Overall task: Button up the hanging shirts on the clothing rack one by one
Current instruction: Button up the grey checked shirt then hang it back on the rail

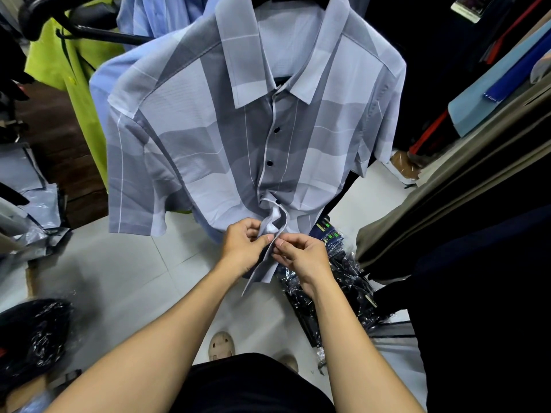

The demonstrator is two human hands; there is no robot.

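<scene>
Lime-green garment point(74, 93) hanging at far left. Grey-and-pale-blue checked short-sleeved shirt point(208, 138) hanging centre on the rack, top three dark buttons done. Left hand point(243, 248) pinching the lower placket; right hand point(301, 257) fingers pinching the opposite edge, beside it.

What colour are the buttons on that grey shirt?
Dark, navy or black, against the grey shirt; the buttons show clearly in the head view.
</scene>
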